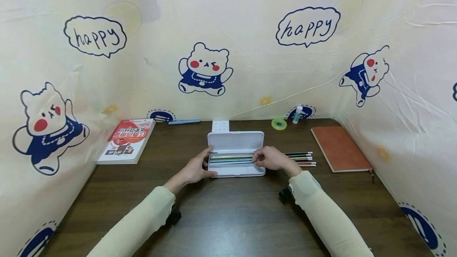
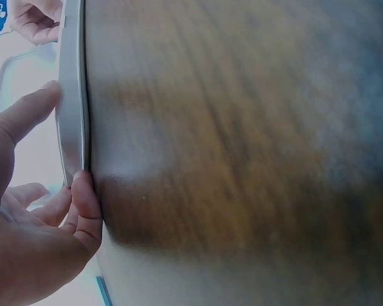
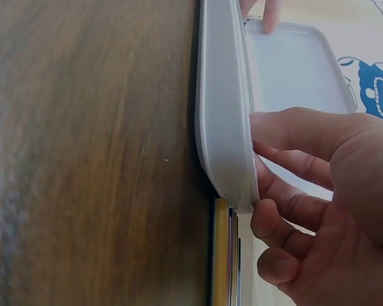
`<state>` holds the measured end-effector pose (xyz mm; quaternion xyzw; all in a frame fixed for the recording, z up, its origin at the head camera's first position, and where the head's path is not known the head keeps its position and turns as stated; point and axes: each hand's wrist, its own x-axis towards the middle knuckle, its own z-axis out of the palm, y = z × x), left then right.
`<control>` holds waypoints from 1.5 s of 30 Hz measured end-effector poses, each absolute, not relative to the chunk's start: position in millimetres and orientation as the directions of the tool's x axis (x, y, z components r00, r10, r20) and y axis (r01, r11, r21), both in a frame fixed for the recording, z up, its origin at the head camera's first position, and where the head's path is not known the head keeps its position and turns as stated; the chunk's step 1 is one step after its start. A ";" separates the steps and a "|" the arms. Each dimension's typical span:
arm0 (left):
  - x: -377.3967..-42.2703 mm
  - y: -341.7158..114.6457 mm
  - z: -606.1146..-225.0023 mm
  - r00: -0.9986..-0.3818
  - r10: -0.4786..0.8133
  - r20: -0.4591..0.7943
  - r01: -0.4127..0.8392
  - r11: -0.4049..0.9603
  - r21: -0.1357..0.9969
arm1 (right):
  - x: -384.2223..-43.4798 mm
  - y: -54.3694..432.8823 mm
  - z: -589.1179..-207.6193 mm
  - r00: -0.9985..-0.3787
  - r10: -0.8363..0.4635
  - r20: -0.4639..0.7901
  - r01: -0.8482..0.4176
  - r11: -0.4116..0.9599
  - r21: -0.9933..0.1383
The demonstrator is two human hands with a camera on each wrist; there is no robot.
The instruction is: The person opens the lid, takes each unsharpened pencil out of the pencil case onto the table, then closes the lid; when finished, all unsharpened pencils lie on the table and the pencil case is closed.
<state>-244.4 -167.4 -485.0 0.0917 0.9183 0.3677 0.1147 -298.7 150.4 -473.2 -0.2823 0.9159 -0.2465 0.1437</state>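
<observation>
A white pencil case (image 1: 256, 171) lies on the table with its lid (image 1: 235, 142) raised at the back. Several pencils (image 1: 228, 158) lie lengthwise inside it. My left hand (image 1: 194, 169) grips the case's left end, thumb at the front corner and fingers round the side. Over the right end, my right hand (image 1: 273, 158) has its thumb and fingers curled together at the pencils' ends and pinches one there; the fingertips are partly hidden by the case wall (image 3: 226, 95) in the right wrist view. More pencils (image 1: 303, 158) lie on the table just right of the case.
At the left stands a thick book (image 1: 125, 142); a brown notebook (image 1: 340, 148) lies at the right. Along the back are a blue pen-like stick (image 1: 183, 122), a white card (image 1: 220, 125), a green tape roll (image 1: 279, 123) and a glue stick (image 1: 297, 114).
</observation>
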 end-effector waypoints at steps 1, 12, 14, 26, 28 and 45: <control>-244.2 -167.6 -484.8 -0.957 0.252 -0.144 0.082 0.711 0.699 | -298.4 150.3 -473.2 -0.801 -0.587 -0.117 -0.446 0.716 -0.537; -244.5 -168.4 -486.4 -0.954 0.260 -0.147 0.087 0.714 0.695 | -297.1 150.0 -476.1 -0.818 -0.569 -0.084 -0.429 0.701 -0.570; -244.7 -168.4 -486.7 -0.953 0.263 -0.148 0.089 0.715 0.693 | -297.3 150.0 -476.1 -0.822 -0.563 -0.089 -0.422 0.705 -0.570; -244.6 -168.2 -485.8 -0.956 0.248 -0.156 0.072 0.715 0.696 | -297.7 165.2 -470.9 -0.813 -0.581 -0.037 -0.408 0.614 -0.675; -244.4 -168.3 -485.5 -0.956 0.247 -0.155 0.073 0.716 0.694 | -298.0 171.0 -469.2 -0.821 -0.570 -0.033 -0.395 0.608 -0.688; -246.0 -169.3 -485.4 -0.954 0.253 -0.160 0.074 0.716 0.694 | -293.5 238.3 -465.6 -0.882 -0.466 -0.075 -0.283 0.649 -0.706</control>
